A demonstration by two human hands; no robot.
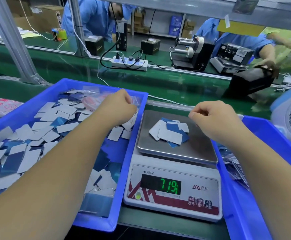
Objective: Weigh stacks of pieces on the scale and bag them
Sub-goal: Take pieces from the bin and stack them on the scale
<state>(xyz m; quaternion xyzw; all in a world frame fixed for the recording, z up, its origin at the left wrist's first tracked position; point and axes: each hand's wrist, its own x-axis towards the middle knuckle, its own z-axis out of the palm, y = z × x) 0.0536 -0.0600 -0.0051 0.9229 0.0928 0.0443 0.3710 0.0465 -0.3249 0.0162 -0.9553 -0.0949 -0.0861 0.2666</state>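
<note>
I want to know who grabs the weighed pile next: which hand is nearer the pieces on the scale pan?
Right. The right hand hovers just beside the pieces on the scale pan; the left hand is over the blue tray left of the scale.

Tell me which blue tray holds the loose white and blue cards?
The blue tray on the left, under the left hand. The tray on the right, beyond the scale, holds what look like bagged packs instead.

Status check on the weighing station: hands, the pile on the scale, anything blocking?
Left hand curled over clear bags in left bin; right hand loosely curled above scale, seemingly empty. Pieces on pan, display lit. Nothing blocking.
</note>
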